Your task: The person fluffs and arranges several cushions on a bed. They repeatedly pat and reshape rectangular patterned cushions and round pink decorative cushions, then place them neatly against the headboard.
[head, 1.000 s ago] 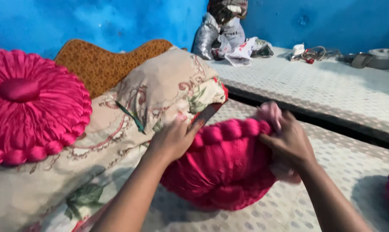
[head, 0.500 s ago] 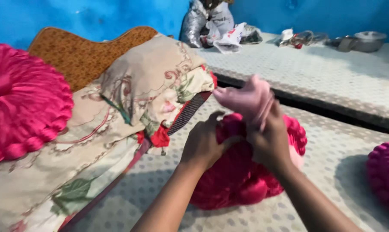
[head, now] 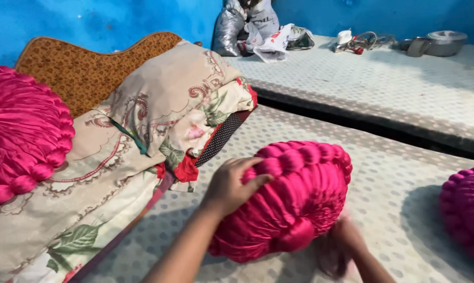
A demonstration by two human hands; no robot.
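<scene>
Round pink pleated cushion [head: 294,196] sits tilted on the dotted mattress [head: 394,173], between both hands. Left hand [head: 230,184] on its upper left edge, fingers curled over the puffed rim, gripping it. Right hand [head: 341,246] low at the cushion's lower right, blurred and mostly hidden behind it; touching, but can't tell how open. Folded floral bedding [head: 158,126] just left. Another pink cushion [head: 22,136] far left, third [head: 467,209] at right edge.
</scene>
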